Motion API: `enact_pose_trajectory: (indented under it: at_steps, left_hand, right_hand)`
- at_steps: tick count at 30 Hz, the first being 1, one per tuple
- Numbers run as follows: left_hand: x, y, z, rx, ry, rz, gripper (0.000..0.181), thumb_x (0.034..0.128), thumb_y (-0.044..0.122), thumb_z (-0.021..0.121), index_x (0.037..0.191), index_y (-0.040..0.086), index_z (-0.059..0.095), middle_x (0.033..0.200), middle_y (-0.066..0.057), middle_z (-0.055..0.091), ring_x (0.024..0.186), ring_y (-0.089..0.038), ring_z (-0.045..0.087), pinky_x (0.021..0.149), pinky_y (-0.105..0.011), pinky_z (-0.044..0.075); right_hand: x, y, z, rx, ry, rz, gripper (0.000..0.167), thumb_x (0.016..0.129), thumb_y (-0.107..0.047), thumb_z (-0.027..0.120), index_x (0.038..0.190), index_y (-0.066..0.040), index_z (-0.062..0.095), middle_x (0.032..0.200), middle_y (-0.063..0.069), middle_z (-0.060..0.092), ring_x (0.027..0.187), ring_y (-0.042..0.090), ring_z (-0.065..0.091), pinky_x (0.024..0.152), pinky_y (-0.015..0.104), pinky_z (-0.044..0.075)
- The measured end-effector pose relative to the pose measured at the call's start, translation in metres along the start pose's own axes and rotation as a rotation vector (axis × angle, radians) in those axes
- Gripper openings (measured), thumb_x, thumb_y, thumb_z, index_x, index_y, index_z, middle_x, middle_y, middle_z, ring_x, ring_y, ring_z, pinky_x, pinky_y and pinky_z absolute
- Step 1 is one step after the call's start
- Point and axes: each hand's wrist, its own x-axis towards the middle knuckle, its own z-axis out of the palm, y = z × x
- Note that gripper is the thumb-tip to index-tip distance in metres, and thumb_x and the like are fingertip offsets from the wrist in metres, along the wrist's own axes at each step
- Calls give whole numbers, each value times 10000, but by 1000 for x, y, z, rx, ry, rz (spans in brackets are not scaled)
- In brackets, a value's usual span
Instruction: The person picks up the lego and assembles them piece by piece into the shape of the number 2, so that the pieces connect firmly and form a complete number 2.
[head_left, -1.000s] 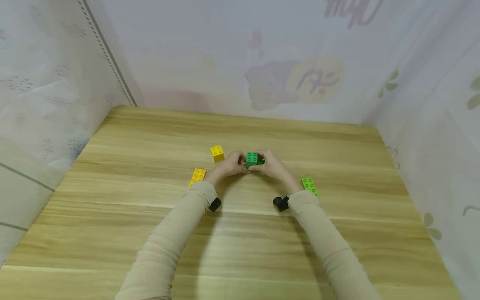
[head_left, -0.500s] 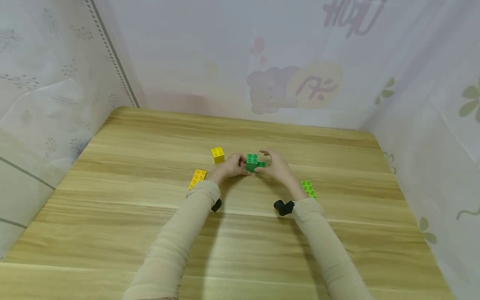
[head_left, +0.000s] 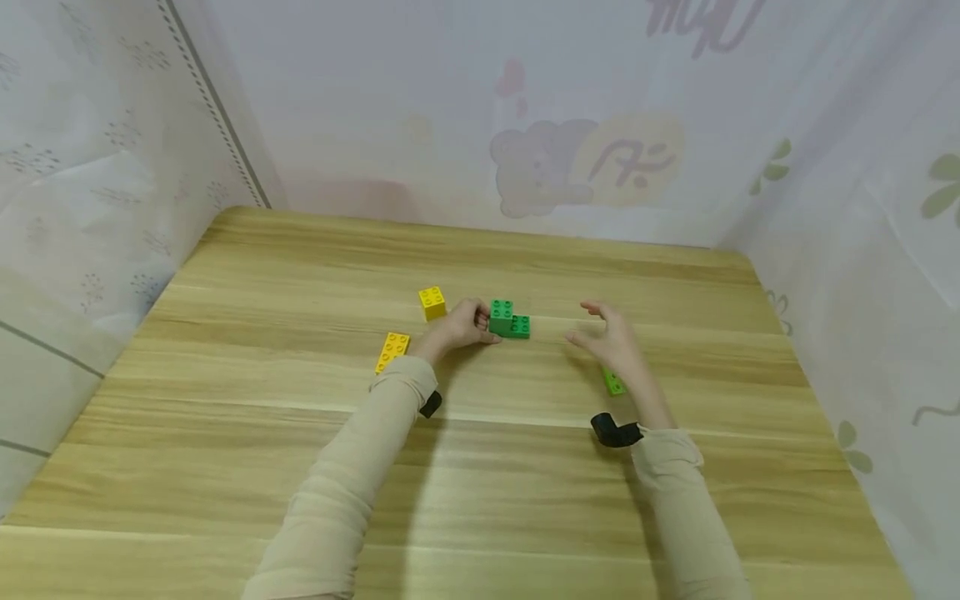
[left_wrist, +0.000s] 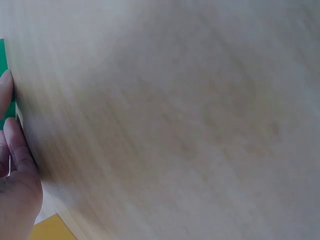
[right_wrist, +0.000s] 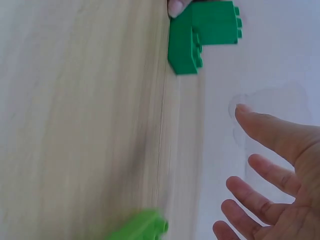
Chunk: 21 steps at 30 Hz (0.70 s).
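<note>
A green two-by-two building brick (head_left: 501,312) sits on the left end of a longer green brick (head_left: 522,327), forming a step. My left hand (head_left: 459,327) holds this stack at its left side, thumb in front. In the left wrist view only a sliver of green brick (left_wrist: 3,55) shows beside the fingertips. To the right, my right hand (head_left: 617,340) hovers above the table with fingers spread, holding nothing. Partly hidden under it lies a lime green brick (head_left: 614,383), blurred at the bottom of the right wrist view.
Left of the stack stands a yellow brick (head_left: 432,304), close to my left hand. A flat orange-yellow brick (head_left: 392,350) lies beside my left wrist. The wooden table (head_left: 480,500) meets patterned walls at the back and sides.
My right hand has let go of the green bricks and moved right, over toward the lime green brick. My left hand stays at the stack, whose lower brick is now visible.
</note>
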Motion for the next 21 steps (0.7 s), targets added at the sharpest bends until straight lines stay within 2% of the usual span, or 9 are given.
enact_pose_trajectory:
  at_steps: [1,2,4,8,9,16,21]
  left_hand:
    - [1,-1,0,-1,-2,3,351,765,81,724,997,-21,482,873,-57,449,824,-141,409,751,-237,401]
    - [1,-3,-1,-14,-1,32,365,748,110,745,969,-16,484,857,-54,451,804,-136,412,730,-234,405]
    - [2,-5,-1,-27,-9,34,372,744,119,750,959,-16,478,860,-59,449,808,-143,411,743,-246,413]
    - [2,-3,0,-36,-11,22,354,756,94,735,954,-13,461,851,-52,435,807,-141,400,733,-235,395]
    - [2,-1,1,-28,-14,-9,334,773,60,711,974,-16,456,863,-55,430,825,-146,394,752,-241,390]
    - [-2,1,1,-10,-9,5,290,788,34,687,936,15,438,809,-30,402,776,-124,369,687,-200,343]
    - [-2,1,1,-20,-14,8,305,787,37,689,951,16,433,809,-28,401,779,-129,370,695,-206,345]
  right_hand:
    - [-3,2,-2,-2,3,4,634,841,-254,657,1365,-36,373,1392,226,364,1301,400,300,1035,572,274]
    - [-6,4,-4,-3,7,11,638,840,-260,659,1364,-34,373,1392,226,363,1301,398,300,1037,568,274]
    - [-11,8,-8,-14,13,17,641,841,-262,657,1360,-16,371,1391,229,359,1291,399,307,1035,560,281]
    - [-22,14,-14,-60,19,33,623,850,-222,648,1337,50,369,1360,275,364,1243,431,338,1016,549,313]
    - [-25,15,-15,-79,17,46,620,851,-209,646,1331,68,366,1345,293,369,1226,444,349,1004,551,326]
    - [-41,21,-14,-201,-52,257,754,839,-295,652,1367,92,278,1341,347,339,1216,469,349,985,556,347]
    - [-47,26,-9,-193,-48,331,786,827,-318,656,1382,74,261,1332,351,308,1137,442,409,903,532,411]
